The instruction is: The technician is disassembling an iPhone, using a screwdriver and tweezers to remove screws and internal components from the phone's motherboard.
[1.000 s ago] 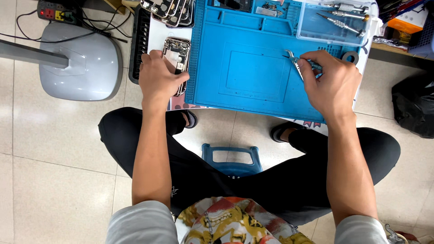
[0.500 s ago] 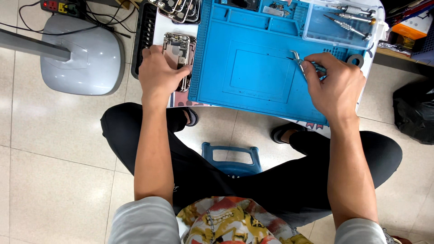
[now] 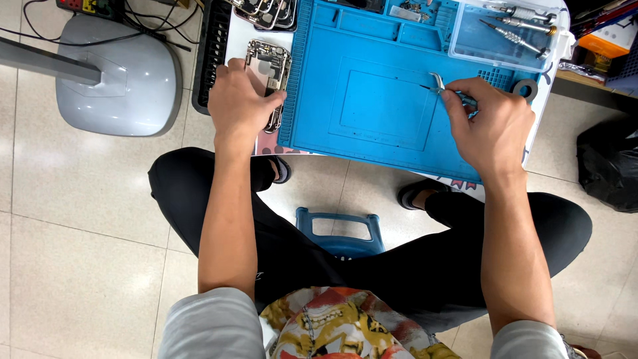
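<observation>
Meanwhile left hand [image 3: 240,100] grips the opened phone [image 3: 267,73] beside the mat [image 3: 379,100]; right hand [image 3: 490,126] pinches tweezers [image 3: 440,84].

Beige tiled floor [image 3: 86,219], blue stool [image 3: 339,229]

Your left hand [image 3: 240,100] rests on the opened phone [image 3: 267,76], which lies on the table [image 3: 541,116] just left of the work mat [image 3: 382,100]; your right hand [image 3: 493,126] sits on the mat's right part, closed on the tweezers [image 3: 446,90]. Behind that hand, a clear tray [image 3: 508,30] on the mat's far right corner holds screwdrivers [image 3: 518,33], and more opened phones [image 3: 266,12] lie behind the one you touch. On the floor, a lamp base [image 3: 123,76] stands left of the table, a bag [image 3: 608,166] right of it, and a stool [image 3: 340,229] sits between your legs.
</observation>
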